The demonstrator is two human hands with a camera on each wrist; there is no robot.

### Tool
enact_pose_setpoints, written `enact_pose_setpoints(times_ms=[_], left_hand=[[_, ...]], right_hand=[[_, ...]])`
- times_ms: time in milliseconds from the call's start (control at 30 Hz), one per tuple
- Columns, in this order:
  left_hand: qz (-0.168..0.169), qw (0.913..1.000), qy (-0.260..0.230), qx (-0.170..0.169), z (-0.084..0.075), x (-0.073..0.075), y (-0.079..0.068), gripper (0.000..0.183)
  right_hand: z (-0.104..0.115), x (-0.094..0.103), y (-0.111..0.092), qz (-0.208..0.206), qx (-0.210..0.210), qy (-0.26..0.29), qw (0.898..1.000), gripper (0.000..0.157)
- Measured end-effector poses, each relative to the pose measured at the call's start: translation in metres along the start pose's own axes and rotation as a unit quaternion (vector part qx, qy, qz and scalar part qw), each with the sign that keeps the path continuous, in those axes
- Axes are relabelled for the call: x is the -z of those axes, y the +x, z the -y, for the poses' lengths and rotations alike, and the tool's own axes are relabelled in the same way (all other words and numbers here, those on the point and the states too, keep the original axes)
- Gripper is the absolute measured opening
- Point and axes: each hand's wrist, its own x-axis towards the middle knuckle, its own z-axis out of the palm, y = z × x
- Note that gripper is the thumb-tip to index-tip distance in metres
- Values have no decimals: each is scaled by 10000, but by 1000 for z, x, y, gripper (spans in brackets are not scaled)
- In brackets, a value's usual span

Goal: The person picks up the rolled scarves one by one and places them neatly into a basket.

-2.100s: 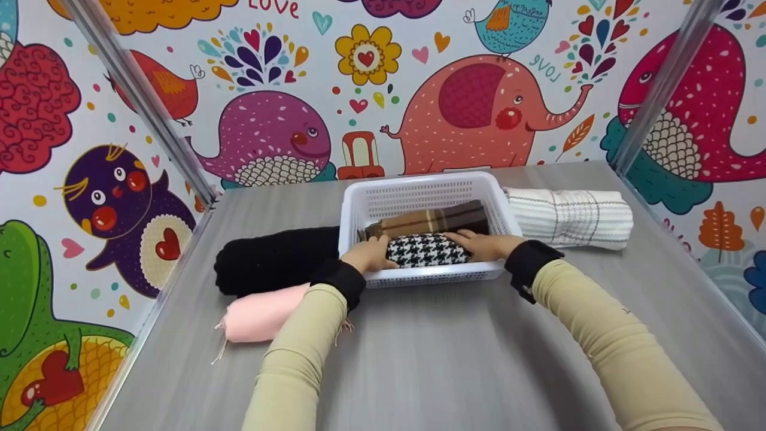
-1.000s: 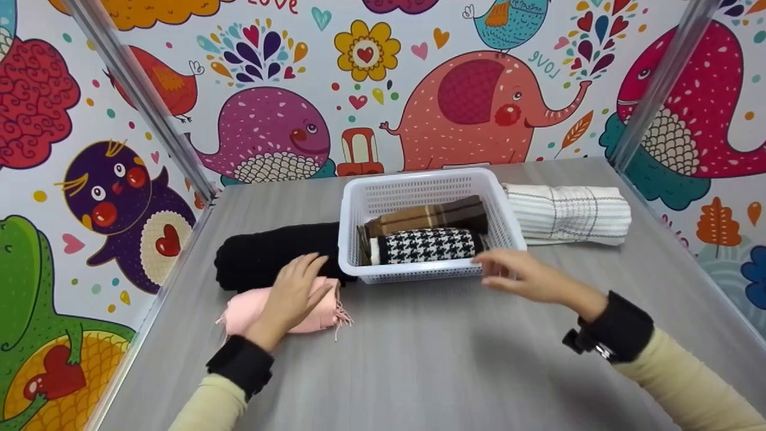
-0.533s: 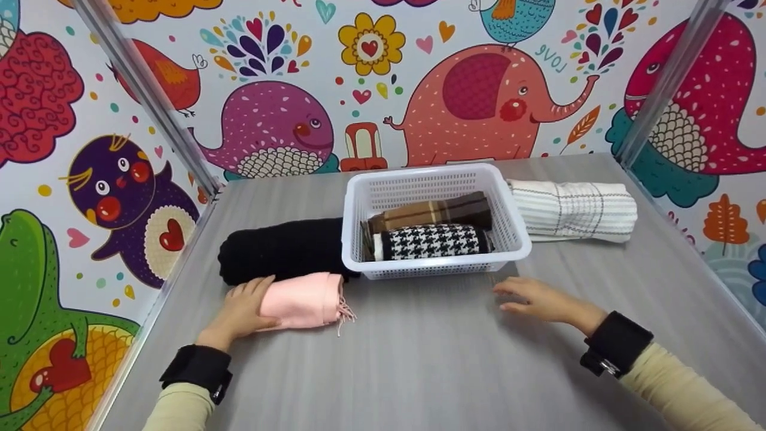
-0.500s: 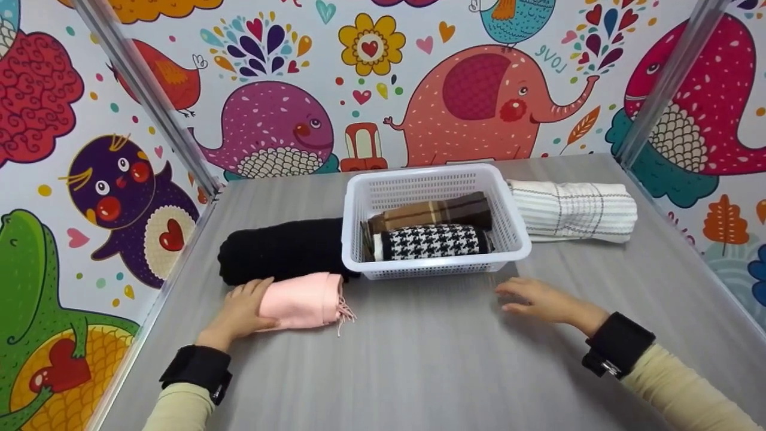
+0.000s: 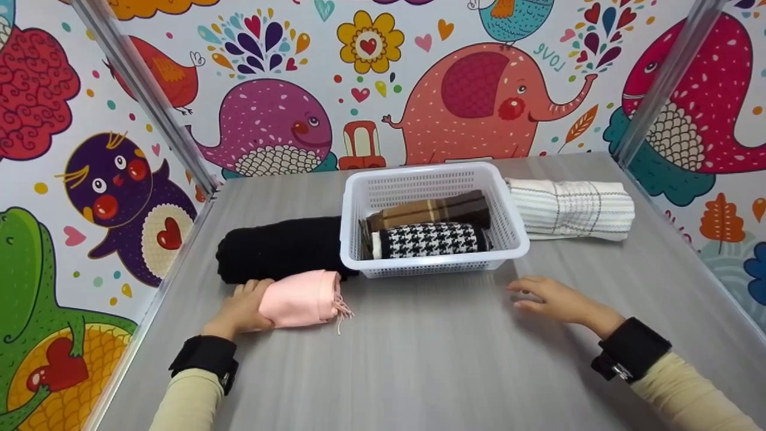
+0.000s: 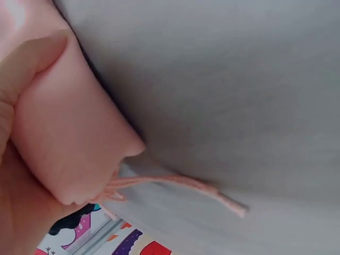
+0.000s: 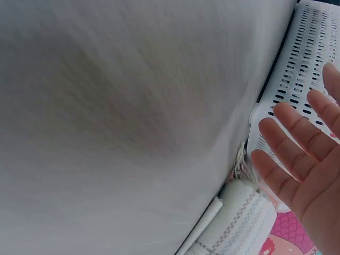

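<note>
A rolled pink scarf point(image 5: 300, 299) with fringe lies on the table left of centre. My left hand point(image 5: 240, 310) grips its left end; in the left wrist view the thumb point(image 6: 40, 58) presses along the pink cloth, and the other fingers are hidden beyond it. My right hand point(image 5: 553, 299) is over the table in front of the basket, holding nothing, its fingers point(image 7: 287, 151) spread in the right wrist view. The white plastic basket point(image 5: 437, 261) contains a houndstooth black-and-white roll point(image 5: 432, 240) and, behind it, a brown plaid roll point(image 5: 428, 211).
Behind the pink scarf, a rolled black cloth point(image 5: 278, 248) lies against the basket's left side. A white striped roll point(image 5: 574, 209) lies to the basket's right. The grey table point(image 5: 413, 359) meets walls printed with cartoon animals at the back and sides.
Both hands have let go of the houndstooth roll in the basket. The left hand has moved left and taken hold of the pink scarf's end; the right has drawn back to the right.
</note>
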Motion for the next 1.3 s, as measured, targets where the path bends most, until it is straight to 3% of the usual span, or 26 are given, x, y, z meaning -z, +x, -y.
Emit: enact_pose_setpoints(times_ms=[433,633,933,1100,1300], left_hand=[[222,9997,-110,61,-10,-5,5,83],[187,9993,-316,-118,-24,-11,7,82],[310,9970,-233,-667,-70,-22,21,83],[200,9926,-48,-1194,-105,-33,30,79],[195,9893,391,-1393,-148,-48,42,79]], right_hand=[[5,-3,-4,86,-150,231,9996,35],[4,-4,-4,48,-82,203,9997,34],[4,-5,-1,17,-69,205,9998,33],[3,-6,0,11,-23,242,9997,33],[3,-7,0,-90,51,221,9997,32]])
